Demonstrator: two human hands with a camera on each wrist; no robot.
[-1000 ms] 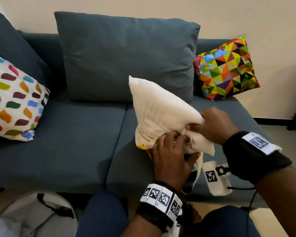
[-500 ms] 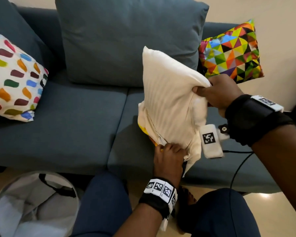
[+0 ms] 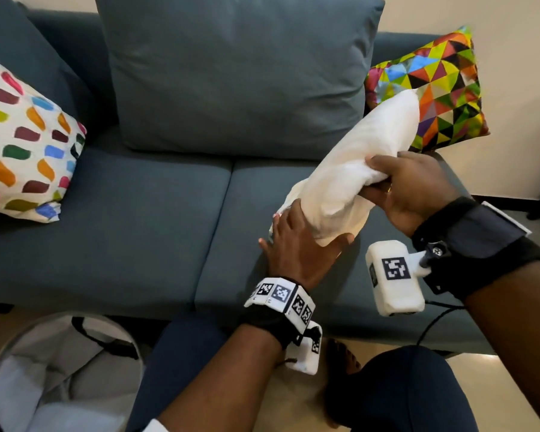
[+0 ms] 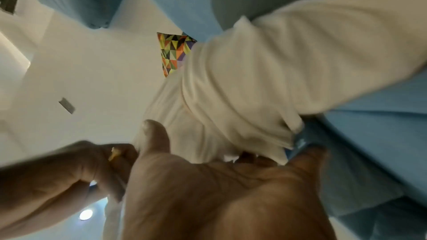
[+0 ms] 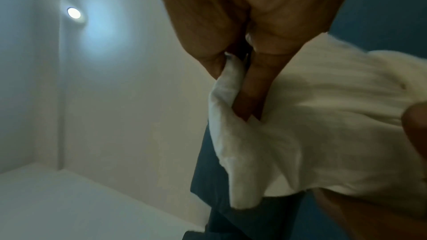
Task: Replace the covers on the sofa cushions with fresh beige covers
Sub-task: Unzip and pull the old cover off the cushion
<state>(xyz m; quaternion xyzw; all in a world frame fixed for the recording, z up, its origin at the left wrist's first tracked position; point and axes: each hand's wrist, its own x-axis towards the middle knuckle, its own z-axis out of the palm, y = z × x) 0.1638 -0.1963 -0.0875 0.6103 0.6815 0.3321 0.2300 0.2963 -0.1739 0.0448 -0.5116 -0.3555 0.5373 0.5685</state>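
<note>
A cushion in a beige cover (image 3: 353, 179) hangs tilted over the right seat of the blue sofa (image 3: 113, 232), its top end pointing up and right. My right hand (image 3: 399, 188) grips a fold of the beige fabric at the cushion's right side; in the right wrist view the fingers (image 5: 251, 88) pinch the bunched cloth (image 5: 323, 134). My left hand (image 3: 296, 247) lies spread against the cushion's lower end, thumb under it and fingers reaching left. The left wrist view shows its open palm (image 4: 208, 180) below the beige cover (image 4: 265, 79).
A large blue back cushion (image 3: 237, 73) leans on the sofa back. A white cushion with coloured dabs (image 3: 22, 141) sits at the left end and a triangle-patterned cushion (image 3: 434, 85) at the right end. A round laundry basket (image 3: 60, 369) stands on the floor at lower left, beside my knees.
The cushion went from upright to leaning toward the right. My right hand shifted from its upper corner down to its side. My left hand released the bottom edge and spread flat.
</note>
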